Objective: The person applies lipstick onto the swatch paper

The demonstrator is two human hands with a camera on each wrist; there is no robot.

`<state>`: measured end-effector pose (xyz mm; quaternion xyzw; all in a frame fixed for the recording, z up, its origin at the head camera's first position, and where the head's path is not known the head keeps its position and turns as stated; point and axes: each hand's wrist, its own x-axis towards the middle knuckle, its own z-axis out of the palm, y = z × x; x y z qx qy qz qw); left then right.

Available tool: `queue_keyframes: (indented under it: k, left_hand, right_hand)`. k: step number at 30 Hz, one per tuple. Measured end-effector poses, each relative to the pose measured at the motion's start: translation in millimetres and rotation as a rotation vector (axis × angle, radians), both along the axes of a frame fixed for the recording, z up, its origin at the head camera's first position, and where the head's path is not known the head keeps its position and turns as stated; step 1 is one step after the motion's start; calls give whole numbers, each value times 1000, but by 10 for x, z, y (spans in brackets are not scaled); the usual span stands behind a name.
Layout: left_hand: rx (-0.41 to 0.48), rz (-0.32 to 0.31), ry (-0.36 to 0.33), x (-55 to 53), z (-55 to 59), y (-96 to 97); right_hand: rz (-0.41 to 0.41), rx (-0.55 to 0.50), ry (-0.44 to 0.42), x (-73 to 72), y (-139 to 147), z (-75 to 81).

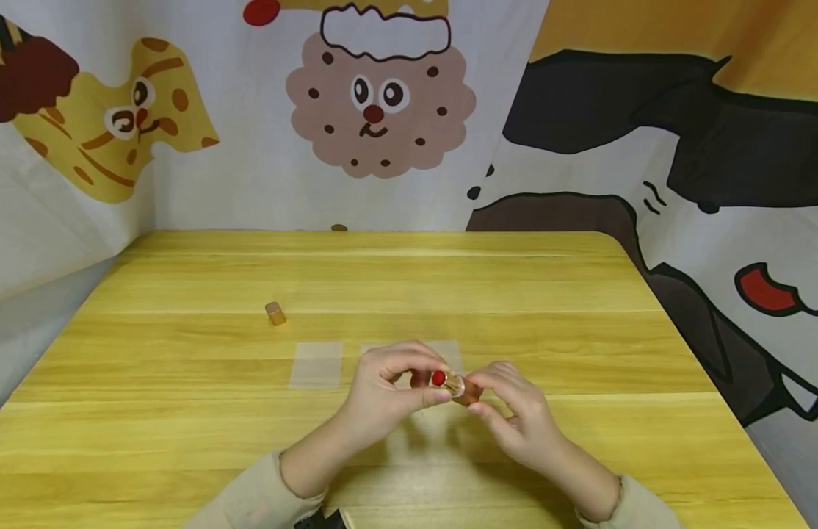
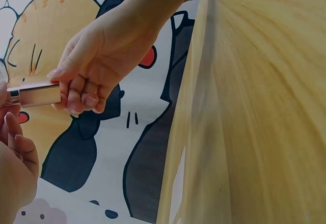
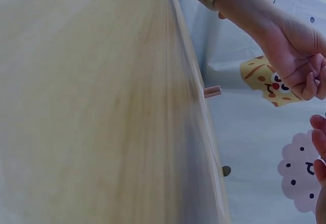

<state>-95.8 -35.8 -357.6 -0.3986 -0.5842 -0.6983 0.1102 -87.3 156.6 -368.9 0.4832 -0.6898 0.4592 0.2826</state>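
Note:
An uncapped lipstick (image 1: pixel 463 389) with a red tip is held above the table between both hands. My left hand (image 1: pixel 389 378) pinches its gold collar, thumb and index finger on either side just below the red bullet. With thumb and index finger, my right hand (image 1: pixel 518 411) grips the base end. The left wrist view shows the shiny lipstick base (image 2: pixel 39 94) between the right hand's (image 2: pixel 99 51) fingertips; the left hand (image 2: pixel 18 168) is partly cut off there. Farther left on the table stands the lipstick cap (image 1: pixel 274 314), also seen in the right wrist view (image 3: pixel 212 91).
Pale square patches lie on the wooden table (image 1: pixel 151 367), one of them (image 1: pixel 316 365) left of the hands and others partly behind them. A dark object (image 1: pixel 323 519) shows at the bottom edge by the left sleeve. Cartoon-printed cloth (image 1: pixel 237 184) hangs around the table.

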Motion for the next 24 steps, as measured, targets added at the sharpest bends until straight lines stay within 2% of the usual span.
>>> queue_keyframes:
  k: [6, 14, 24]
  left_hand:
    - [5, -14, 21, -8, -2, -1]
    - [-4, -31, 38, -10, 8, -2]
    - [-18, -40, 20, -10, -1, 1]
  right_hand:
    - [19, 18, -13, 7, 8, -8]
    - [53, 38, -40, -32, 57, -135]
    - [61, 56, -67, -37, 73, -172]
